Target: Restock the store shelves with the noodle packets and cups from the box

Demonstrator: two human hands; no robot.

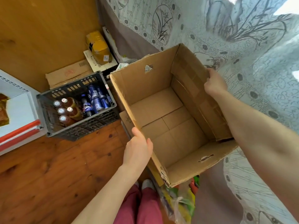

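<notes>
An open brown cardboard box (165, 120) fills the centre of the head view, and its inside shows only bare cardboard. My left hand (137, 147) grips the box's near left rim, thumb up along the edge. My right hand (214, 83) grips the far right rim, fingers curled over the folded flap. The box stands partly over the edge of a surface covered with a patterned cloth (258, 62). No noodle packets or cups show inside the box.
A black plastic crate (53, 125) with bottles and blue cans stands on the wooden floor at left. A white and red shelf unit (19, 120) is at the far left. Flattened cartons and a yellow parcel (98, 46) lie behind. A colourful plastic bag (179, 202) sits below the box.
</notes>
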